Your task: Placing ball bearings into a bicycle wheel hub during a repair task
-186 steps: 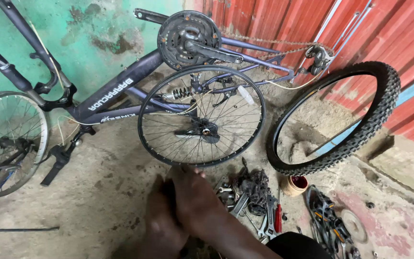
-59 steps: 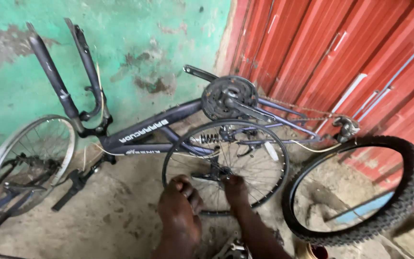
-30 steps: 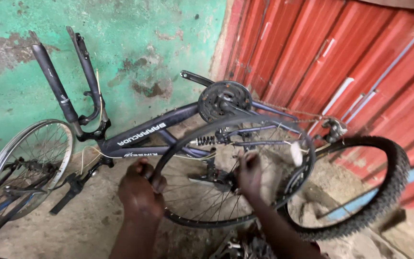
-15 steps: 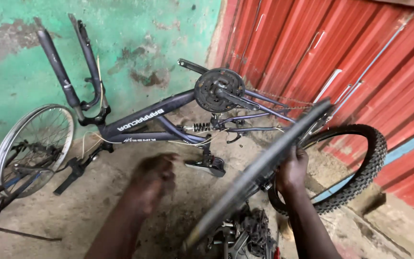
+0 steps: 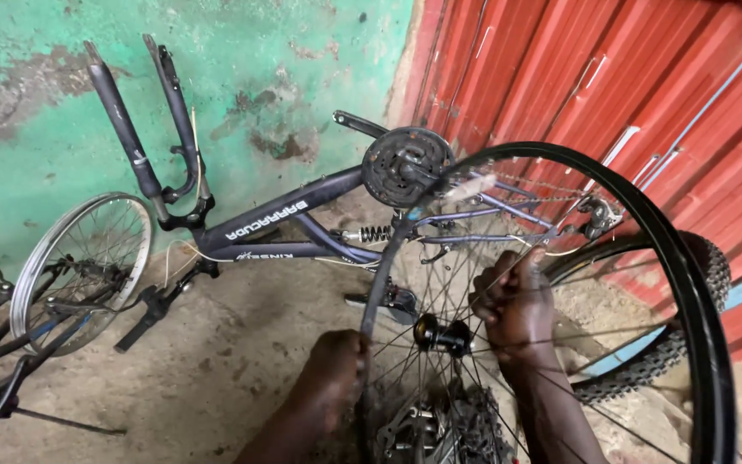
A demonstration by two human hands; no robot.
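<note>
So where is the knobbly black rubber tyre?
In the head view, the knobbly black rubber tyre leans against the red corrugated wall on the right, behind the bare black spoked wheel.

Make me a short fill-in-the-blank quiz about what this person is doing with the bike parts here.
1. Both hands hold a bare black ____ with spokes and no tyre.
2. The left hand grips its rim; the right hand is among the ____.
3. The bike frame lies upside down against a ____ wall.
4. The loose tyre leans on a ____ metal wall.

Missing words: wheel; spokes; green; red
</note>
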